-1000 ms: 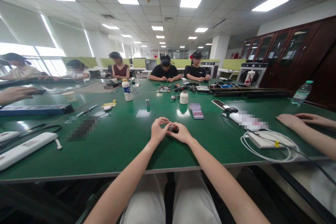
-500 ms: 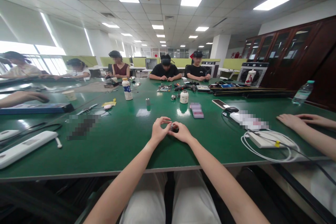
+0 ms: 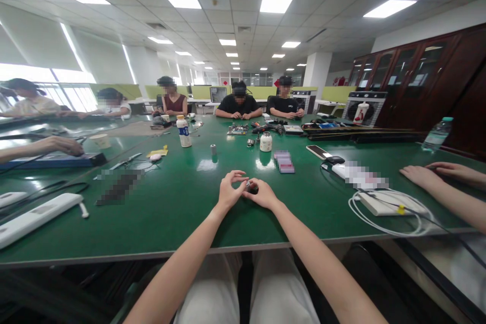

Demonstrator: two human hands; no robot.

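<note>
My left hand point(image 3: 229, 191) and my right hand point(image 3: 263, 194) meet over the green table point(image 3: 178, 212), fingertips touching. Between them they pinch a small dark and silver object point(image 3: 250, 187) too small to name. The left thumb and forefinger form a ring at the object. The right hand's fingers curl round its other side. Both wrists rest near the table top, a little in from the front edge.
Ahead stand a small white jar point(image 3: 266, 142), a tiny metal cylinder point(image 3: 213, 149) and a white bottle point(image 3: 184, 131). A phone point(image 3: 318, 151) and a coiled white cable point(image 3: 391, 207) lie right, beside another person's hands point(image 3: 425, 174). A white power strip point(image 3: 34, 215) lies left. Several people sit around.
My hands stay together with only slight finger movement. At far left another person's hand has shifted right along the dark blue strip.
</note>
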